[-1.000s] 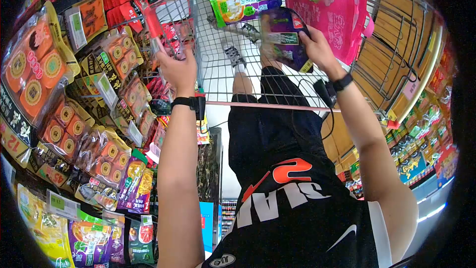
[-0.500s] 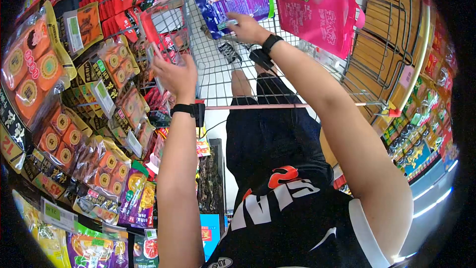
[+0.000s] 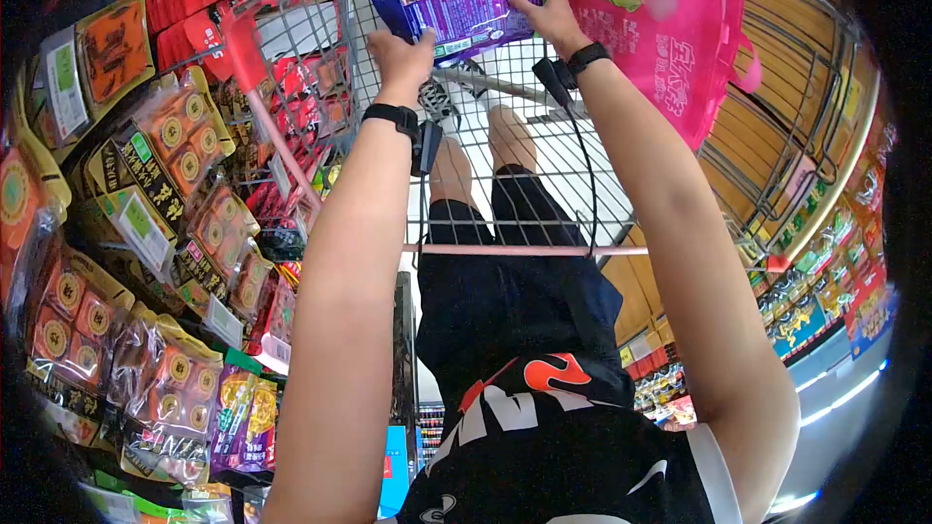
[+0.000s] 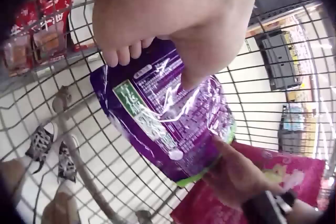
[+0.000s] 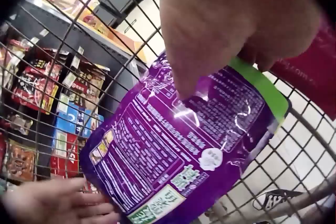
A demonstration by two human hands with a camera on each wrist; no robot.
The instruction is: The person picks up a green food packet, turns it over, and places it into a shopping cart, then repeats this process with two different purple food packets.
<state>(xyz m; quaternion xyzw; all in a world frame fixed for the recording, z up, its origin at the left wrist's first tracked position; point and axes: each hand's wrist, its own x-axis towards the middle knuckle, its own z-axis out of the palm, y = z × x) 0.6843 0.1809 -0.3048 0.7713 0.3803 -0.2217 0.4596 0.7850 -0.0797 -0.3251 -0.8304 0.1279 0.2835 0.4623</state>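
A purple plastic food bag [image 3: 466, 5] with a green end lies in the cart, its printed back showing. My right hand [image 3: 558, 19] grips it near the green end. The right thumb [image 5: 186, 85] presses on the printed face; the other fingers are mostly hidden round the edge. At the bag's opposite edge is my left hand [image 3: 403, 63]. Its fingers [image 5: 94, 203] look nearly straight and reach right to that edge in the right wrist view. In the left wrist view, the left thumb [image 4: 194, 74] overlaps the bag.
A pink shopping bag [image 3: 646, 29] stands in the wire cart [image 3: 456, 250] on the right. Shelves of packaged food [image 3: 160, 388] line the left side. The person's sneakers [image 4: 42, 142] show through the mesh.
The purple bag turned from printed front to back and shifted within the cart. My left hand left the cart's side and moved right to the bag; my right hand shifted to its green end.
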